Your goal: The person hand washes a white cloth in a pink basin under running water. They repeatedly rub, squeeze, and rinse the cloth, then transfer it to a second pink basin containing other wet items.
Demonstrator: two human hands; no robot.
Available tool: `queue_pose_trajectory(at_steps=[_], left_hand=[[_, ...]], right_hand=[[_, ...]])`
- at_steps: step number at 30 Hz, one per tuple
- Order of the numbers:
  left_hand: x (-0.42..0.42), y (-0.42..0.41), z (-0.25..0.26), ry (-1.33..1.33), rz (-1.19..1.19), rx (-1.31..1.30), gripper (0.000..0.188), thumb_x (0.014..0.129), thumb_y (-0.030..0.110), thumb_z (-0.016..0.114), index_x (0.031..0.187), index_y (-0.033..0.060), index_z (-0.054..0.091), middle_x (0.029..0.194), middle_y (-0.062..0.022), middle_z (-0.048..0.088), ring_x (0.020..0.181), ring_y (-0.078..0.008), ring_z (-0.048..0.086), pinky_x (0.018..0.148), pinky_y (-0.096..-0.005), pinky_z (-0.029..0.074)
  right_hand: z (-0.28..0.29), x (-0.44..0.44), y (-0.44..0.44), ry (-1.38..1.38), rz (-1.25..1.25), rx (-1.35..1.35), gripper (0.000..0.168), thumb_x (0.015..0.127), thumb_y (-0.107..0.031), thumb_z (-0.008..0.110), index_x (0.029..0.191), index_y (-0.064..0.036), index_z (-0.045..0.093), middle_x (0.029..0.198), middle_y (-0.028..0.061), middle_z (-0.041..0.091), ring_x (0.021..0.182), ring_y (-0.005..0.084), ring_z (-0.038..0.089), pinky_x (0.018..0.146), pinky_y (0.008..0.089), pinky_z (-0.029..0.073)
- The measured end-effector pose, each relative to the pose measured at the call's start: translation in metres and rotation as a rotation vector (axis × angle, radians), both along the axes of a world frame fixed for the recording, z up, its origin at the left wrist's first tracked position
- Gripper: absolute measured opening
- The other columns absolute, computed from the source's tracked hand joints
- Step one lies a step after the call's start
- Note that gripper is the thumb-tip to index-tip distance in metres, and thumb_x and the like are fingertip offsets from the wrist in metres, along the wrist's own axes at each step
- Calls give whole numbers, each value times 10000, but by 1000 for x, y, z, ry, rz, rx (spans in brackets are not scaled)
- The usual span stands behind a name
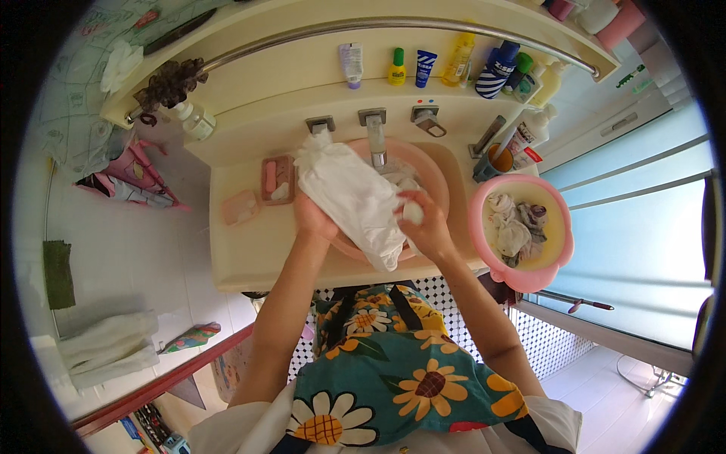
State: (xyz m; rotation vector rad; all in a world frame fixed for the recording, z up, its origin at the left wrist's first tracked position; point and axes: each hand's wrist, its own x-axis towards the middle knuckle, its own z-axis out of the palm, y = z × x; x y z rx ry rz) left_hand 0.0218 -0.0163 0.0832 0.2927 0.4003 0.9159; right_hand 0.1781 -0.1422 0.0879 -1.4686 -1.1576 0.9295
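A wet white cloth [351, 196] is draped over my left hand [315, 218], which holds it up from the left side above the sink. My right hand [422, 221] is at the cloth's right edge, its curved fingers around a small whitish lump, probably a bar of soap [413, 213]. Beneath both hands lies a pink round basin [439, 176] set in the sink, with more white fabric [404, 181] and suds in it. The chrome faucet [376, 139] stands just behind the cloth.
A pink basin [479, 227] with bunched wet clothes sits at the counter's right end. Left of the sink are a pink soap box [278, 180] and its lid [240, 207]. Tubes and bottles line the back ledge; a brown cup [493, 163] stands at the right. A metal rail [397, 22] crosses above.
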Motion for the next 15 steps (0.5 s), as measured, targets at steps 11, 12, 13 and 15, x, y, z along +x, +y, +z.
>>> queue_pose_trajectory(at_steps=[11,12,13,15], left_hand=[[28,-47,-20,208,-266,-38,539,871,475,252,1273,127,339,1263,-77,406,1152,-222,403,968,-373,316],[29,-55,-10,156,-143,-137,455,883,388,270,1219,110,398,1172,-48,473,1083,-198,456,936,-327,350],[29,-58,-13,218,-146,-158,452,882,388,271,1212,109,404,1164,-49,478,1077,-200,460,932,-325,353],[30,-57,-19,335,-151,-191,448,879,388,274,1199,108,416,1149,-51,489,1066,-203,468,924,-321,357]], right_hand=[[-8,-52,54,-467,-210,71,304,820,-240,486,1046,-38,509,1105,178,503,955,357,507,789,397,419],[-11,-57,49,-503,-168,169,320,820,-248,485,1061,-38,506,1111,185,499,993,362,488,826,400,405],[-13,-60,45,-537,-126,267,336,821,-257,484,1077,-39,503,1117,192,495,1030,367,469,862,402,392],[-25,-51,45,-531,-57,156,328,827,-250,472,1085,-50,499,1111,190,497,1055,356,454,893,401,370]])
